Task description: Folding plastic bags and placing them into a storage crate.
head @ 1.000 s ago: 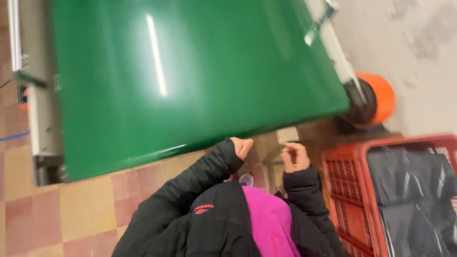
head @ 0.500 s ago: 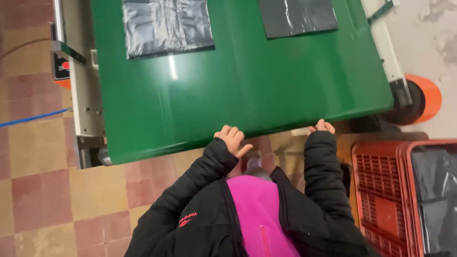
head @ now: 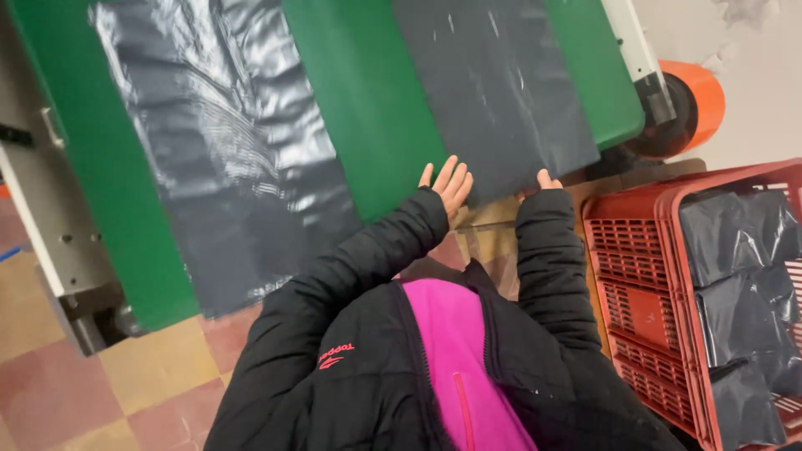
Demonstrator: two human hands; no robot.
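Grey plastic bag [head: 225, 167] lies flat on green conveyor belt [head: 359, 125]; our left hand [head: 449, 185] rests open-fingered at near edge of second grey bag [head: 501, 92], right hand [head: 543, 180] mostly hidden, its grip unclear. Red crate [head: 643, 276] holds bags.

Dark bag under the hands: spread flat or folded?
Spread flat. The dark plastic bag lies as one smooth sheet on the green belt, with the left hand and right hand at its near edge.

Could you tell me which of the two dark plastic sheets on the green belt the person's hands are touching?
The smoother right-hand sheet: the left hand and right hand rest at its near edge. The crinkled, shinier sheet lies untouched to the left.
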